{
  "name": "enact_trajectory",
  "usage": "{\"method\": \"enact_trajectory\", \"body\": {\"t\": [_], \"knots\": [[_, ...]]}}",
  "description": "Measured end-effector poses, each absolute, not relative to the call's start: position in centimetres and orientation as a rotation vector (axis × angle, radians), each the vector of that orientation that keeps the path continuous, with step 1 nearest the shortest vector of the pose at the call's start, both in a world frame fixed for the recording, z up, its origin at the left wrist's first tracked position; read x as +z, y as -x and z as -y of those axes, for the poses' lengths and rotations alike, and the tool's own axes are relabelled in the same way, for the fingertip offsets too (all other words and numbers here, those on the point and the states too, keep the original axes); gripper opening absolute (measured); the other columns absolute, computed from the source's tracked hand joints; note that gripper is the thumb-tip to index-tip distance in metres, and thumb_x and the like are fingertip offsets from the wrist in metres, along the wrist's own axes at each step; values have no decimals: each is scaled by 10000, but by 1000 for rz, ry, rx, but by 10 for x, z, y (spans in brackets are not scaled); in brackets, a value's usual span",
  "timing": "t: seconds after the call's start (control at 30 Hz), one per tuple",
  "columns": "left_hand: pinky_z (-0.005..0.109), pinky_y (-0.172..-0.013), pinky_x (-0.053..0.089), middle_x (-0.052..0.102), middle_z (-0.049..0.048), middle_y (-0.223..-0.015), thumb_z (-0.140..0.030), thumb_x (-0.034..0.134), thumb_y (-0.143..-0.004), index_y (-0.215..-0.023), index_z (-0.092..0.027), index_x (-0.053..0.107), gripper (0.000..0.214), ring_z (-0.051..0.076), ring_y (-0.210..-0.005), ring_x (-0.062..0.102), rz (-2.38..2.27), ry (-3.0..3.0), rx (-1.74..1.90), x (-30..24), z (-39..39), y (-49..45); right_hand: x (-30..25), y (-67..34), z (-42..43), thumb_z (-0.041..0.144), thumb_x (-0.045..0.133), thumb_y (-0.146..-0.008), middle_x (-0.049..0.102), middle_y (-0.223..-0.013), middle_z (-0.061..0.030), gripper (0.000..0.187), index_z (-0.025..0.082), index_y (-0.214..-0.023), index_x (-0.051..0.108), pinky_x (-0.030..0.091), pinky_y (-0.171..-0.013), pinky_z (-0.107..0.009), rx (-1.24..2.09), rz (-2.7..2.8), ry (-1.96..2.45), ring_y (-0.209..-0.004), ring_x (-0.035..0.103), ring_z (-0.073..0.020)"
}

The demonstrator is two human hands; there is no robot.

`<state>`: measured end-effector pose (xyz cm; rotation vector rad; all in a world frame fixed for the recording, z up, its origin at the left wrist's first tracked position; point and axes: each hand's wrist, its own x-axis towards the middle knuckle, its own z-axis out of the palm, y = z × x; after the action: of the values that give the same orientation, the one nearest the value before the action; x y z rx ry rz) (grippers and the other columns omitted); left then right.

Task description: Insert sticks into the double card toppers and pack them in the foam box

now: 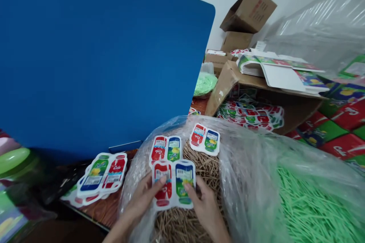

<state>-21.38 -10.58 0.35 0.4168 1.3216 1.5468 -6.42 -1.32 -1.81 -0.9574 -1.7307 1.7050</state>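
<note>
Between my left hand [146,193] and my right hand [203,205] is a printed card [173,197] with a red cola bottle and a blue-green lemon drink on it. Each hand pinches one side of it, thumb on the front. Just beyond it, a similar card [165,147] is partly covered by the held one. Another such card [204,139] lies on the thin brown sticks [203,163] in a clear plastic bag [139,171]. To the left, a small stack of these cards [104,172] rests on the brown table [105,210].
A large blue panel [108,57] rises on the left. At right, a plastic bag holds light green sticks [310,205]. Behind, an open cardboard box [225,83] contains many cards [251,114], with folded printed sheets [282,72] on top. Red and green printed boxes [345,144] stand far right.
</note>
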Motion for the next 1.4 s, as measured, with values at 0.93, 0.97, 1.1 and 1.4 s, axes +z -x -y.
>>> {"method": "enact_trajectory", "body": {"t": [0.93,0.97,1.1,1.4], "knots": [[330,-621,519,751,41,-650,-295,811,-507,-768,-134,683,332,224,-596,688,-1462,-603,1427,32,53,313,-5,155,-63,510,679,-606,718,-661,-33,406,145,-784,690,532,-639,-357,1918,1784,860,-680,688,-242],[333,-629,518,752,45,-662,-294,808,-510,-773,-134,684,331,228,-608,690,-1464,-612,1420,33,54,314,-3,153,-63,530,679,-598,724,-683,-40,444,142,-815,688,536,-638,-362,1935,1785,854,-680,691,-243],[365,-654,521,747,60,-678,-317,797,-515,-803,-122,682,366,242,-619,689,-1484,-671,1409,34,53,317,0,149,-67,518,677,-611,730,-706,-46,445,139,-844,684,544,-620,-357,1912,1851,874,-655,695,-233],[312,-672,495,730,25,-733,-272,663,-612,-850,-157,667,264,250,-731,674,-1928,-950,1379,0,35,315,0,160,-59,113,609,-672,729,-777,-82,156,180,-793,682,478,-782,-402,1218,2158,1228,-836,674,-297]]}}
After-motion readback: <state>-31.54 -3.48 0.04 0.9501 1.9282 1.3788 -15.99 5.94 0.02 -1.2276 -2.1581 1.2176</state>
